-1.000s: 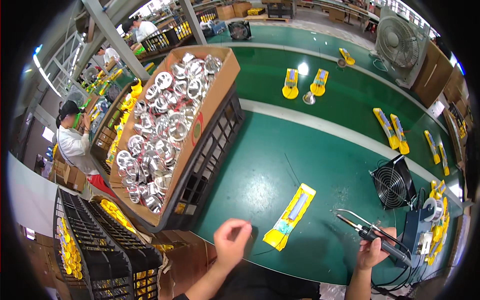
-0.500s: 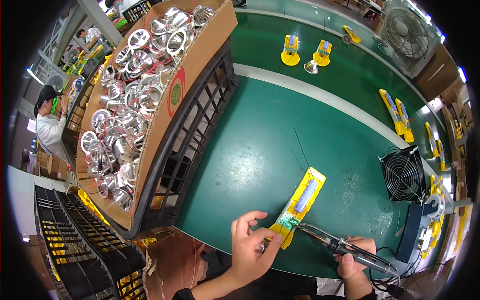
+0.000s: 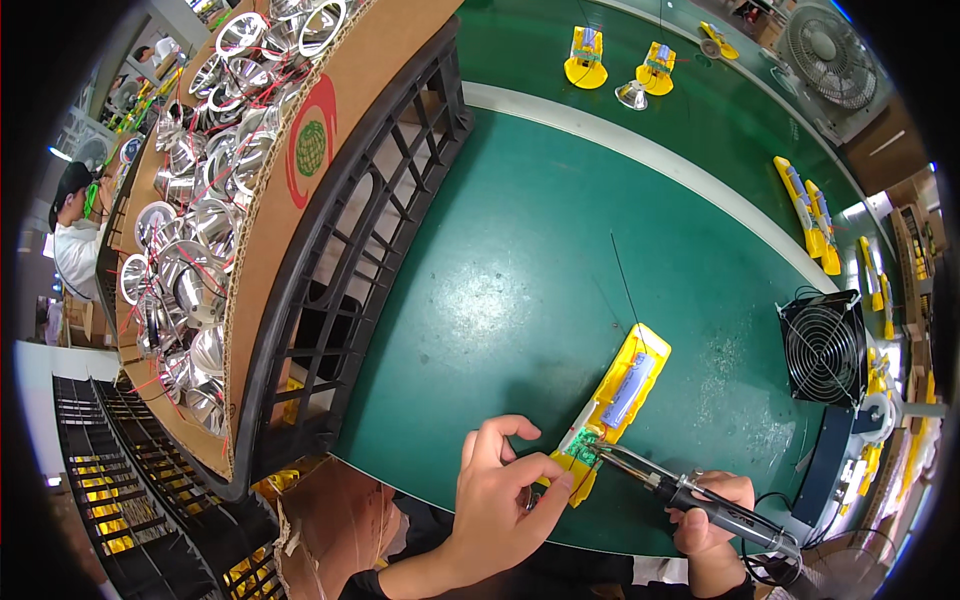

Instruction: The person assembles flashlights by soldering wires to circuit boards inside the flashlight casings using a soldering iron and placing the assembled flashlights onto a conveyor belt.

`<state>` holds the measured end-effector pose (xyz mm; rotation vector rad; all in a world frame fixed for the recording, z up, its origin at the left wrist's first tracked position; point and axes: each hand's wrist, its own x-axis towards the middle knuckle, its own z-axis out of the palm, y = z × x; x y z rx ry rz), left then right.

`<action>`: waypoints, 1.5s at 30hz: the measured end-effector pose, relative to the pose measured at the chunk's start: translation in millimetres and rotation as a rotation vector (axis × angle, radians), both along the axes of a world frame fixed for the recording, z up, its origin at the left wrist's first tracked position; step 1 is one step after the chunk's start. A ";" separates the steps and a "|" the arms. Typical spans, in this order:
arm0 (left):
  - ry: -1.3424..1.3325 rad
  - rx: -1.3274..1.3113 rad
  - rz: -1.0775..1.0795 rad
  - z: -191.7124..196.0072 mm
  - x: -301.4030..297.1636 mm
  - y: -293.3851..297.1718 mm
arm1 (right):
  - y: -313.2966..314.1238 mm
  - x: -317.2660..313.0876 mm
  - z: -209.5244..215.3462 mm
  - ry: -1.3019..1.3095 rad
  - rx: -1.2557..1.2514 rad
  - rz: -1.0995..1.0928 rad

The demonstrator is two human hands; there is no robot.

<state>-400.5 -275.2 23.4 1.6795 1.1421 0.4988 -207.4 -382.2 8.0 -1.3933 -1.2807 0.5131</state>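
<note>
A yellow plastic housing with a blue cell and a small green circuit board lies on the green bench near me. My left hand pinches its near end beside the board. My right hand grips a black soldering iron by the handle; its metal tip rests on the green board at the housing's near end.
A cardboard box full of shiny metal reflectors with red wires sits on a black crate at left. A small black fan stands at right. More yellow housings lie farther off. A person in white works at far left.
My head has leaned closer to the bench. My left hand went from hovering to pinching the housing's end, and my right hand brought the iron's tip onto the green board.
</note>
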 end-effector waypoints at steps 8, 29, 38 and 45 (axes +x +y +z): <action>0.006 0.016 0.014 1.6 -0.4 0.4 | -1.0 -6.4 -0.7 0.150 -0.053 -0.085; 0.029 0.062 -0.040 -1.7 -3.3 0.6 | 1.4 -5.5 4.6 0.090 -0.049 -0.092; 0.032 -0.025 -0.032 -2.0 -2.3 0.7 | 2.3 -7.2 7.9 0.114 -0.161 -0.104; 0.060 0.036 -0.063 -3.2 -3.5 1.1 | 1.9 -5.5 9.6 0.199 -0.138 -0.103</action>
